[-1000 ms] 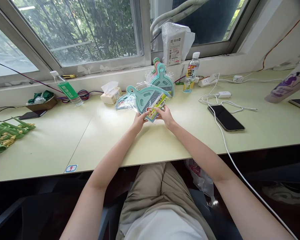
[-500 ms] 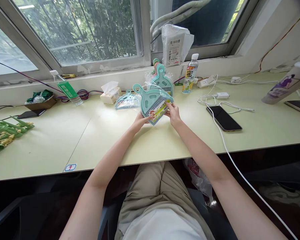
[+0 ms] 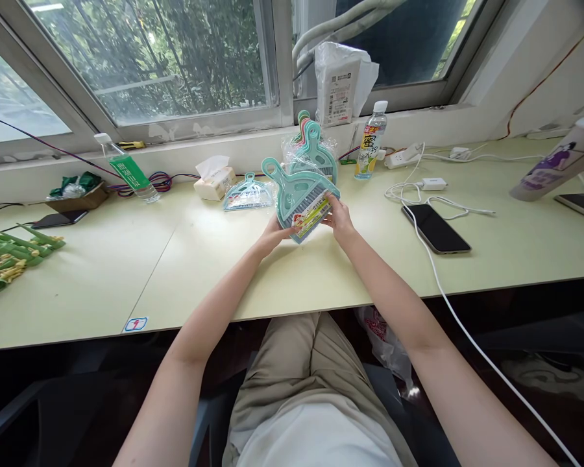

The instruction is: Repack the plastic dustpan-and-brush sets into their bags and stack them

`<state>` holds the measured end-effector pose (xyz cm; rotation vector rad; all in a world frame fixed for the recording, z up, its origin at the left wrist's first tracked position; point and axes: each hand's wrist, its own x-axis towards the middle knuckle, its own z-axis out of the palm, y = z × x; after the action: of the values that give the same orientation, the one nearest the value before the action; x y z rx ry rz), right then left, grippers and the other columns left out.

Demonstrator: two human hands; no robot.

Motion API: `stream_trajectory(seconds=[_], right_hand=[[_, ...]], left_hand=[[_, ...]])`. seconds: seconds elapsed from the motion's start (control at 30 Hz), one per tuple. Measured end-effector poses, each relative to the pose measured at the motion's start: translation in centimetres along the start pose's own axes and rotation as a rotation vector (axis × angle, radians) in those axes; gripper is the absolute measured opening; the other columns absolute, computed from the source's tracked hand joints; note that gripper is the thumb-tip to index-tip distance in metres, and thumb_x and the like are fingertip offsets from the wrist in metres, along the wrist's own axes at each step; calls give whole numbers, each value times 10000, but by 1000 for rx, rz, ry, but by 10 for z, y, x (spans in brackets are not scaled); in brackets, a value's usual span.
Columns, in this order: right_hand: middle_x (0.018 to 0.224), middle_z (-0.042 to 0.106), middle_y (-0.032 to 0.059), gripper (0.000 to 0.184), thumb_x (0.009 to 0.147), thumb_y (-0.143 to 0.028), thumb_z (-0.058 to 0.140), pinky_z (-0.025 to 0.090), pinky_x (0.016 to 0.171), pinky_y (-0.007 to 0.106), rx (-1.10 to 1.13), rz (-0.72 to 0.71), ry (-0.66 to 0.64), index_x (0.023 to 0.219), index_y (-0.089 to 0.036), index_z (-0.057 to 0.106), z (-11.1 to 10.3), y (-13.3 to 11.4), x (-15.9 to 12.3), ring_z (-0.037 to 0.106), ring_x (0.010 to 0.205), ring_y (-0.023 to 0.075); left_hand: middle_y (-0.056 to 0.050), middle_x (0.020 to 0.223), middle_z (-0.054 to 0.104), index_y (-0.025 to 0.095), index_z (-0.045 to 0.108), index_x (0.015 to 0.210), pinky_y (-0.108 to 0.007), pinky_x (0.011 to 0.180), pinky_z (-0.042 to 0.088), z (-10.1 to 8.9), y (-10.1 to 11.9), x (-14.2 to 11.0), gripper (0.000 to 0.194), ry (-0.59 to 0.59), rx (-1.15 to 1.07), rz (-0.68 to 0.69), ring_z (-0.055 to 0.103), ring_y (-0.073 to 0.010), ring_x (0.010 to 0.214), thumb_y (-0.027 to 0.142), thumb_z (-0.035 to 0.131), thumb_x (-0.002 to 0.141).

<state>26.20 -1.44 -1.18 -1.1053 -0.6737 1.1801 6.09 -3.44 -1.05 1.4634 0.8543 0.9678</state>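
Between my two hands is a mint-green dustpan and brush set (image 3: 299,191) in clear plastic wrap, tilted with its handle up and to the left. My left hand (image 3: 276,235) grips its lower left edge, thumb over the front. At the lower right side my right hand (image 3: 338,215) holds it near the yellow label. Behind it several wrapped dustpan sets (image 3: 316,149) lean together below the sill, a green one in front. Another wrapped dustpan set (image 3: 248,194) lies on the table to the left.
On the table (image 3: 194,279) are a tissue pack (image 3: 215,183), a green-labelled bottle (image 3: 129,170), a drink bottle (image 3: 370,143), a black phone (image 3: 437,228) and a white cable (image 3: 433,266) hanging over the front edge. Green plastic pieces (image 3: 10,256) lie far left.
The held dustpan set has shifted very slightly to the right and its handle has risen a little. Both hands keep their hold.
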Motion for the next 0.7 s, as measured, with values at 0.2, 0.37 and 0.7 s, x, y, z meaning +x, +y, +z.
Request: stream_trajectory(seconds=[0.2, 0.37, 0.7], right_hand=[[973, 701, 27, 403, 743, -562, 738, 636, 767, 359, 64, -63, -152, 959, -255, 590, 3, 2, 2, 692, 895, 215], [1075, 702, 8, 604, 562, -355, 896, 555, 1012, 424, 76, -144, -428, 1053, -279, 553, 10, 13, -5, 655, 1102, 241], [1196, 663, 54, 868, 410, -324, 957, 491, 1081, 480, 61, -184, -320, 1107, -289, 441, 15, 32, 2, 609, 1216, 282]], left_hand=[[-104, 1191, 711, 199, 582, 1232, -376, 789, 572, -2, -2, 3, 711, 21, -45, -6, 671, -298, 1069, 386, 843, 598], [-92, 1180, 707, 197, 584, 1204, -406, 822, 568, -7, 0, 2, 686, 90, -82, 17, 674, -284, 1049, 380, 839, 594], [-66, 1229, 685, 239, 541, 1248, -425, 883, 567, -1, -4, 3, 677, 75, -100, -11, 665, -264, 1088, 398, 814, 649]])
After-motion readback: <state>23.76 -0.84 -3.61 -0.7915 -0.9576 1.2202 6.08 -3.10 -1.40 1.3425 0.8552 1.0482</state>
